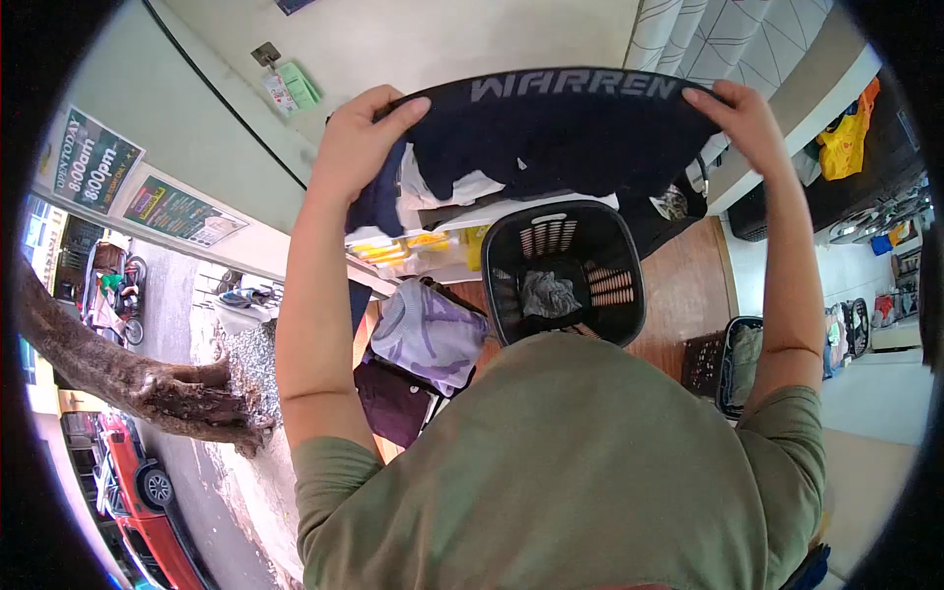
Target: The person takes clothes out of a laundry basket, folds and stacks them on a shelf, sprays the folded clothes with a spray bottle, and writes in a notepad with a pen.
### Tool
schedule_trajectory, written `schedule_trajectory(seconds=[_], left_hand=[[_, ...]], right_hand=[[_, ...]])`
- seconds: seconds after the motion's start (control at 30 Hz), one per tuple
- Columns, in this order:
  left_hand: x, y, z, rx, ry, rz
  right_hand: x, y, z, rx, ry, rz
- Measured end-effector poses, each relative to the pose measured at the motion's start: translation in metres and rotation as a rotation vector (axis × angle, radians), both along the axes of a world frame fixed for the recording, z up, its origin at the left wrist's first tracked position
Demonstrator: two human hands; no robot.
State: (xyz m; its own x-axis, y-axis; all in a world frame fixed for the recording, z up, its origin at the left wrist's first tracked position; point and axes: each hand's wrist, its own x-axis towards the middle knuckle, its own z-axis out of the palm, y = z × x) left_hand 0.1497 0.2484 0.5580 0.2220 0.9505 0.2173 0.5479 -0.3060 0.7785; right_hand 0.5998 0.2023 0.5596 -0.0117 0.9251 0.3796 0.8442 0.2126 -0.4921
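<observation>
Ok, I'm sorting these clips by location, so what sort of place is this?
Probably a laundry shop, judging by the sign giving opening hours, the dark garment being held up, and the clothes piled beside a black basket.

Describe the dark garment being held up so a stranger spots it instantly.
Find the large black plastic basket in the middle. Just above it in the picture, the left hand and right hand spread a dark navy cloth garment by its top edge. Unlike the lavender-and-purple patterned cloth beside the basket, it carries large grey WARREN lettering.
</observation>
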Motion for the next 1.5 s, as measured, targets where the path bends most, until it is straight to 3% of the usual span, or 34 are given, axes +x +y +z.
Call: schedule_trajectory(seconds=[0.07, 0.13, 0.2, 0.27, 0.37, 0.43, 0.53, 0.6, 0.67, 0.73, 0.8, 0.9, 1.0, 1.13, 1.23, 1.3, 1.4, 1.47, 1.5], left_hand=[[0.021, -0.006, 0.003, 0.019, 0.026, 0.007], [0.056, -0.037, 0.011, 0.031, 0.032, -0.107], [0.086, -0.078, 0.016, 0.051, 0.070, -0.300], [0.099, -0.096, -0.005, 0.218, 0.234, -0.454], [0.101, -0.094, -0.026, 0.061, 0.135, -0.469], [0.099, -0.082, -0.035, 0.062, -0.013, -0.527], [0.087, -0.052, -0.023, -0.084, 0.092, -0.488], [0.079, -0.025, -0.014, -0.113, 0.205, -0.366], [0.071, 0.015, -0.029, -0.024, 0.125, -0.461], [0.073, 0.035, -0.007, 0.099, 0.234, -0.437], [0.075, 0.066, -0.001, 0.321, 0.312, -0.352], [0.081, 0.115, 0.007, 0.504, 0.407, -0.165], [0.083, 0.148, -0.008, 0.740, 0.345, -0.098], [0.088, 0.155, -0.055, 0.863, 0.360, -0.133], [0.092, 0.139, -0.131, 0.873, 0.452, -0.298], [0.095, 0.108, -0.172, 0.605, 0.727, -0.412], [0.101, 0.082, -0.219, 0.416, 0.528, -0.463], [0.102, 0.065, -0.222, 0.324, 0.351, -0.370], [0.105, 0.065, -0.215, 0.254, 0.134, -0.266]], right_hand=[[-0.046, -0.015, -0.001, -0.347, 0.379, -0.118], [-0.102, -0.039, -0.008, -0.346, 0.718, -0.025], [-0.132, -0.059, -0.014, -0.398, 0.816, 0.376], [-0.140, -0.073, -0.007, -0.054, 0.250, 0.594], [-0.127, -0.061, -0.009, 0.310, -0.016, 0.733], [-0.130, -0.037, -0.038, 0.246, 0.172, 0.705], [-0.120, -0.013, -0.070, -0.468, 0.405, 0.750], [-0.103, 0.023, -0.081, -0.861, 0.155, 0.688], [-0.094, 0.054, -0.077, -0.428, 0.058, 0.775], [-0.087, 0.086, -0.060, -0.181, -0.003, 0.877], [-0.082, 0.122, -0.039, -0.240, -0.235, 0.804], [-0.076, 0.181, -0.042, -0.055, -0.502, 0.267], [-0.065, 0.204, -0.037, 0.549, -0.528, 0.254], [-0.058, 0.180, -0.071, 0.691, -0.657, 0.200], [-0.048, 0.143, -0.133, 0.541, -0.721, 0.240], [-0.044, 0.116, -0.184, 0.296, -0.772, 0.279], [-0.042, 0.076, -0.263, 0.104, -0.957, 0.275], [-0.057, 0.051, -0.261, 0.160, -0.675, 0.260], [-0.074, 0.040, -0.242, 0.030, -0.454, 0.226]])
